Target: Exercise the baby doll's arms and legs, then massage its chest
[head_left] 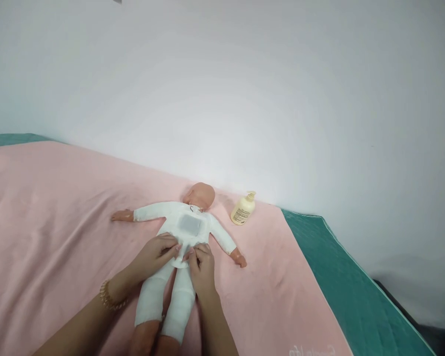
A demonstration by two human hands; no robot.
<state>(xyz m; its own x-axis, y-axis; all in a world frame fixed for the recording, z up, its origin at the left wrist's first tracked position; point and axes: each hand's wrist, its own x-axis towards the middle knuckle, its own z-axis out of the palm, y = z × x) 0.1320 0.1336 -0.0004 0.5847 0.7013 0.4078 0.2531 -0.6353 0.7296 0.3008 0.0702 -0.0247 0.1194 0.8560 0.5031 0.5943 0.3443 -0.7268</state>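
**Both hands pinch the doll's white suit at the hips**

A baby doll (178, 237) in a white suit lies on its back on a pink blanket (59, 222), head toward the wall. The left hand (156, 253) and the right hand (201, 267) meet at the bottom of the torso, fingertips closed on the fabric there; what lies under the fingers is hidden. A bead bracelet (108, 295) circles the left wrist. The doll's feet are cut off by the lower edge. A grey patch on its chest is too blurred to read. A cream pump bottle (243, 209) lies near the head, its label illegible. Green mattress (356, 296) shows beside the blanket.
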